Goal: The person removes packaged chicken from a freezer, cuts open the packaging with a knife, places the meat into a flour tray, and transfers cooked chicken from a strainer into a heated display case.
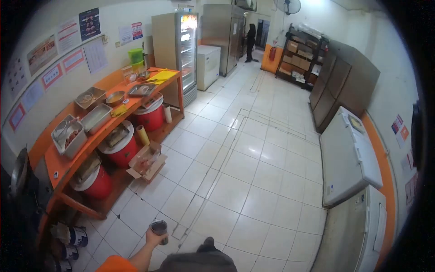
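My left hand (154, 238), at the end of an orange sleeve (117, 264), is closed around a cup (159, 227) of dark liquid. The cup is held upright over the tiled floor, low in the view and left of my dark-clothed lap or legs (199, 261). What the liquid is, I cannot make out. My right hand is outside the view.
An orange counter (52, 167) with metal trays runs along the left, red drums (103, 183) and an open cardboard box (147, 161) below. White chest freezers (346, 158) line the right. Far ahead, a person in dark clothing (250, 41) stands near a doorway.
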`<state>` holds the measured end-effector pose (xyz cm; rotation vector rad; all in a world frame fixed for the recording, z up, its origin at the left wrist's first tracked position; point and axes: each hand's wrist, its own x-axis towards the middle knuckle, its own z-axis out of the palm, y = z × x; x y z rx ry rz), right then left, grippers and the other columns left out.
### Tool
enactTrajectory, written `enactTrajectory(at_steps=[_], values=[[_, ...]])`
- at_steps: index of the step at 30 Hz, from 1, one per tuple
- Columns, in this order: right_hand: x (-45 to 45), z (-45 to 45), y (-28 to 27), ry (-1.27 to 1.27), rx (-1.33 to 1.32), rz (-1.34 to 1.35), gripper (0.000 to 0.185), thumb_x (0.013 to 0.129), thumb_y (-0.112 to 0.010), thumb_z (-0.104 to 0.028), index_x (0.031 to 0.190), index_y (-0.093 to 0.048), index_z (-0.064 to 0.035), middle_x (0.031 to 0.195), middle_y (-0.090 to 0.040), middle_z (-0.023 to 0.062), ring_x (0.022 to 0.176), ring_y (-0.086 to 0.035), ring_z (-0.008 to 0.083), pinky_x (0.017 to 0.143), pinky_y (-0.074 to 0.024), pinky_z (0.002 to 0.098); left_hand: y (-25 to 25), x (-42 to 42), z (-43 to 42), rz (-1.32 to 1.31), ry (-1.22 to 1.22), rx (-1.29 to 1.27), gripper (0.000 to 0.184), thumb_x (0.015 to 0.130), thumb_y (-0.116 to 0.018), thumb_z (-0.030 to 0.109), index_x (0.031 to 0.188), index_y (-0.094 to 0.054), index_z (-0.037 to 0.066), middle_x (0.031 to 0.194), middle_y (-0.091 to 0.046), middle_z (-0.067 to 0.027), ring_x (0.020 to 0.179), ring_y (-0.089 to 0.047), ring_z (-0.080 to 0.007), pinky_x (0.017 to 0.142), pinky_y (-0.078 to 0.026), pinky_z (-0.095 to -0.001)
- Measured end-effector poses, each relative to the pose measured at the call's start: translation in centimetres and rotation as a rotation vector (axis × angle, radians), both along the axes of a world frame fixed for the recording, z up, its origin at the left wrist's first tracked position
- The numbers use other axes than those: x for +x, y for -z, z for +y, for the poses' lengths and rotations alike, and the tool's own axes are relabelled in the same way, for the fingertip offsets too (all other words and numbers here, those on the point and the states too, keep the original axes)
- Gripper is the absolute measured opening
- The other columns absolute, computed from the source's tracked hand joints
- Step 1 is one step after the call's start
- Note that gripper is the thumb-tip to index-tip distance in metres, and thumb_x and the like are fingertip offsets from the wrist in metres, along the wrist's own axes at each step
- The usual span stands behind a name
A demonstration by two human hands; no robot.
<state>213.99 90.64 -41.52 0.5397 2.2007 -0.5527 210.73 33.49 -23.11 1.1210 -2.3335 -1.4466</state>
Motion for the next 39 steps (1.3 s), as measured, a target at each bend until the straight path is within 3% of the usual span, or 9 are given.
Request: enactTrajectory(at_steps=[2, 6, 8, 11, 13, 17, 20, 30, 39], values=[[-11.8, 0.7, 4.0, -0.103, 0.007, 0.211, 0.039, 0.091, -0.048, -0.034, 0.089, -0.07, -0.003, 0.082, -0.069, 0.0201, 0.071, -0.069, 0.0303, 0.071, -0.0535, 0.0414, 2.6, -2.3, -1.4, -0.08, -0.008, -0.006, 0.083, 0.052, -0.093, 0.03, 0.118, -0.054, 0.0, 0.111, -0.065, -0.0143, 0.104, -0.064, -0.0257, 0.092, -0.051, -0.0376], [-42.7, -9.7, -7.0, -0.133, -0.206, 0.705, 0.039, 0.094, -0.051, -0.033, 0.094, -0.068, 0.0013, 0.078, -0.069, 0.0152, 0.071, -0.067, 0.0222, 0.067, -0.0526, 0.0354, 1.8, -9.0, -2.2, -0.229, -0.049, 0.011, 0.084, 0.051, -0.093, 0.03, 0.119, -0.053, 0.0, 0.112, -0.065, -0.0149, 0.106, -0.063, -0.026, 0.093, -0.051, -0.0374], [-55.6, -13.7, -9.2, -0.184, -0.354, 0.85, 0.028, 0.094, -0.055, -0.024, 0.096, -0.067, 0.0015, 0.075, -0.068, 0.0129, 0.069, -0.066, 0.0179, 0.064, -0.0521, 0.0318, 12.8, -8.7, -4.7, -0.043, -0.2, 0.189, 0.079, 0.054, -0.091, 0.027, 0.119, -0.054, 0.002, 0.111, -0.066, -0.0151, 0.105, -0.064, -0.0268, 0.09, -0.052, -0.038], [-69.4, -18.7, -12.9, -0.171, -0.434, 0.908, 0.025, 0.095, -0.054, -0.02, 0.094, -0.067, 0.0009, 0.071, -0.067, 0.0096, 0.064, -0.063, 0.0158, 0.06, -0.0511, 0.03, 12.6, -18.6, -9.7, 0.014, -0.227, 0.404, 0.074, 0.056, -0.089, 0.023, 0.118, -0.055, 0.003, 0.111, -0.066, -0.0143, 0.104, -0.064, -0.0265, 0.089, -0.052, -0.0375], [-75.2, -17.8, -5.7, -0.233, -0.328, 1.046, 0.022, 0.094, -0.053, -0.017, 0.091, -0.066, 0.0004, 0.068, -0.065, 0.009, 0.06, -0.062, 0.016, 0.055, -0.0498, 0.0292, 10.1, -27.8, -11.8, 0.104, -0.279, 0.559, 0.07, 0.058, -0.088, 0.021, 0.118, -0.056, 0.004, 0.111, -0.066, -0.0138, 0.104, -0.064, -0.0263, 0.088, -0.053, -0.0372], [-79.6, -13.3, 4.1, -0.528, -0.177, 0.204, 0.028, 0.098, -0.046, -0.022, 0.098, -0.064, -0.0009, 0.08, -0.068, 0.0124, 0.072, -0.066, 0.0207, 0.064, -0.054, 0.0366, 14.9, -44.7, -16.0, 0.185, -0.177, 0.48, 0.051, 0.076, -0.074, 0.018, 0.121, -0.057, 0.003, 0.113, -0.066, -0.0106, 0.104, -0.063, -0.0259, 0.092, -0.051, -0.0379], [-88.5, -19.4, -0.7, -0.686, -0.039, -0.039, 0.03, 0.098, -0.044, -0.024, 0.099, -0.064, -0.001, 0.083, -0.068, 0.0131, 0.075, -0.066, 0.0219, 0.066, -0.0535, 0.0376, 4.5, -61.9, -19.6, 0.05, -0.313, -0.113, 0.091, 0.05, -0.09, 0.041, 0.124, -0.053, 0.002, 0.118, -0.062, -0.0176, 0.111, -0.059, -0.0315, 0.1, -0.046, -0.0394], [-145.1, -56.2, -8.0, -1.17, -0.374, 0.273, 0.038, 0.099, -0.04, -0.03, 0.103, -0.064, -0.0014, 0.091, -0.068, 0.0155, 0.084, -0.065, 0.0257, 0.073, -0.0517, 0.041, -2.1, -92.5, -23.0, -0.016, -0.745, -0.149, 0.078, 0.056, -0.086, 0.033, 0.12, -0.054, 0.004, 0.115, -0.061, -0.0189, 0.109, -0.058, -0.0366, 0.094, -0.047, -0.0428], [-169.8, -86.5, -14.7, -1.383, -0.756, 0.268, 0.044, 0.1, -0.036, -0.035, 0.106, -0.064, -0.0018, 0.098, -0.067, 0.0177, 0.091, -0.064, 0.0292, 0.08, -0.0501, 0.0441, 3.5, -108.4, -12.4, -0.596, -1.381, 0.181, 0.079, 0.053, -0.088, 0.036, 0.118, -0.056, 0.003, 0.107, -0.064, -0.0163, 0.104, -0.061, -0.0331, 0.089, -0.051, -0.0428]])
